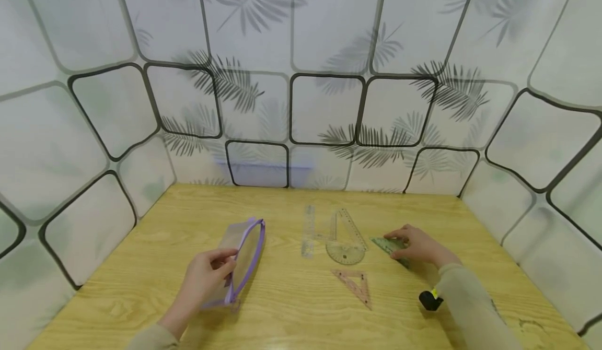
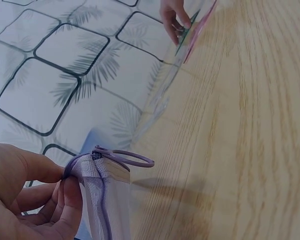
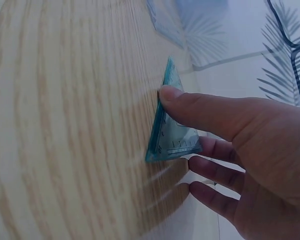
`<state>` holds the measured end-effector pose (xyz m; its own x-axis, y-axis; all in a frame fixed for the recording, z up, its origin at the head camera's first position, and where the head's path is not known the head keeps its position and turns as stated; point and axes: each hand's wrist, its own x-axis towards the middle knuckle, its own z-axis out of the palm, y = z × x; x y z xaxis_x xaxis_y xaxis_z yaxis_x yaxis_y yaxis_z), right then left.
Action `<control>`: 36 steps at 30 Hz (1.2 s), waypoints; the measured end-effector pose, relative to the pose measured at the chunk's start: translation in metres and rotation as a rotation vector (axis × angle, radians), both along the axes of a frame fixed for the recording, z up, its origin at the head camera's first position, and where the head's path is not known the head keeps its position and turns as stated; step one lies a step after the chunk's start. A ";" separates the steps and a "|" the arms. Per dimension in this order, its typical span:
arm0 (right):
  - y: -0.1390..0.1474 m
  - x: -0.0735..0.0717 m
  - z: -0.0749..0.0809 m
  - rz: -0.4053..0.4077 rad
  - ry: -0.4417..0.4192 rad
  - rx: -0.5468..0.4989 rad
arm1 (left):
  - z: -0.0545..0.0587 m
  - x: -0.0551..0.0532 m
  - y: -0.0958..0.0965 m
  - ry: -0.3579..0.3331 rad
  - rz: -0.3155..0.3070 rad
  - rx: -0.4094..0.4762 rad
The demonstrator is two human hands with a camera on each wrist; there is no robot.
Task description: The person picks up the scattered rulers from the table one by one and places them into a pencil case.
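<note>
My left hand (image 1: 207,277) pinches the edge of a purple-trimmed, see-through zip pouch (image 1: 232,237) between thumb and fingers. The pouch's mouth gapes open toward the right; its zipper end (image 2: 96,155) with a purple ring shows in the left wrist view. On the right side of the table, my right hand (image 1: 418,243) grips a green see-through set square (image 3: 180,137). The thumb lies on its face, while the fingers reach behind it. The set square stands tilted close over the wood, its tip pointing away from the hand.
Between the hands lie a clear ruler (image 1: 308,232), a clear set square (image 1: 352,229), a clear protractor (image 1: 345,256) and a pink set square (image 1: 350,287). A small black object (image 1: 430,301) with a yellow patch shows beside the right forearm. Patterned curtains (image 1: 324,109) surround the wooden table (image 1: 282,313).
</note>
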<state>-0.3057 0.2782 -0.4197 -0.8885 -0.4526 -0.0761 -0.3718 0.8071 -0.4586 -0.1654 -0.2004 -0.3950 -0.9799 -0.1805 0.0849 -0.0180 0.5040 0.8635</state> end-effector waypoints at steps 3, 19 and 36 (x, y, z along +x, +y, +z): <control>-0.001 -0.001 0.001 -0.014 -0.001 -0.003 | 0.001 0.000 0.000 0.002 -0.001 0.014; -0.004 -0.002 0.003 -0.018 0.011 -0.002 | 0.004 0.003 -0.005 -0.012 -0.001 0.015; 0.001 0.001 0.000 -0.030 0.095 0.044 | 0.001 0.004 0.004 -0.002 -0.006 0.032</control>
